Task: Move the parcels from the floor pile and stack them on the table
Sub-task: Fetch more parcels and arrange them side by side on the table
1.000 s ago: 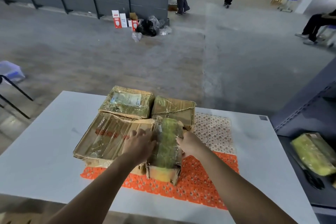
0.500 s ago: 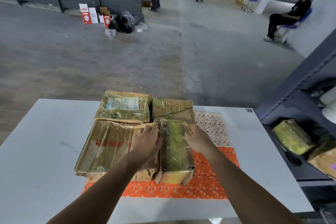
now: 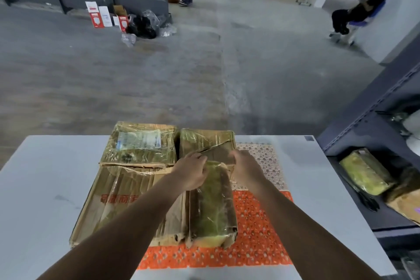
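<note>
Parcel (image 3: 211,207): narrow, taped; lies on the mat (image 3: 256,238) atop the desk (image 3: 45,188). Left hand (image 3: 191,173) and right hand (image 3: 246,166) each grip its end far from the mat's near edge. Step, judged: settling it in place. Next: let go, fetch another.

Both hands are going bare. The left hand (image 3: 191,173) is showing its back and knuckles to the camera, uncovered, and the right hand (image 3: 246,166) is showing the same. Behind each wrist, the left forearm (image 3: 127,223) and the right forearm (image 3: 302,223) are appearing bare, slim and long, broadening toward the elbow. Clothing farther up the arms is falling outside the picture. Fingernails are reading too small to tell.
</note>
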The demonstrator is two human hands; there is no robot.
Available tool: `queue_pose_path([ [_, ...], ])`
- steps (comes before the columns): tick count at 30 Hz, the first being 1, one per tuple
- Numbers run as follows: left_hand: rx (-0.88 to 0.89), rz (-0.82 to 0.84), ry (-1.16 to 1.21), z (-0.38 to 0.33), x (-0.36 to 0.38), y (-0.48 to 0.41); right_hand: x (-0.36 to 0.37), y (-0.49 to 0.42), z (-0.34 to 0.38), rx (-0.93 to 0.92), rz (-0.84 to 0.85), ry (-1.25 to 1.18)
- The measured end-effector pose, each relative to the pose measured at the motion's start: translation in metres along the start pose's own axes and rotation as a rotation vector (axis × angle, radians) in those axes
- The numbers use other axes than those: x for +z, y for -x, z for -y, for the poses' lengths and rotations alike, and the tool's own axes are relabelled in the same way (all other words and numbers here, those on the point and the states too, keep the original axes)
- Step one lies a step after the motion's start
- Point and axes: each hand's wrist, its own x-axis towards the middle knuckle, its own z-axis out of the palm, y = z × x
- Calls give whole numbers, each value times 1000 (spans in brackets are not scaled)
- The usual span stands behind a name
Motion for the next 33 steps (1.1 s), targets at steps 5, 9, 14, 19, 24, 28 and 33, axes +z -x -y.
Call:
queue_pose_path([
  [5, -31, -16, 32, 1, 8, -12, 10, -23, -35, -57, 228, -74],
  [9, -78, -25, 43, 2, 13, -19, 12, -37, -47, -155, 122, -48],
  [14, -47, -220, 22, 1, 6, -29, -7, -55, -41, -173, 31, -2],
  [19, -96, -389, 36, 17, -20, -50, -37, -79, -26, -97, -129, -19],
  [24, -150, -298, 229, 35, -32, -55, -49, -91, -14, -28, 47, 66],
  [28, -142, -53, 167, 54, -18, -47, -34, -86, -5, 56, 134, 17],
  [33, -104, -37, 60, 66, -10, -37, -21, -73, 5, 116, 120, 45],
])
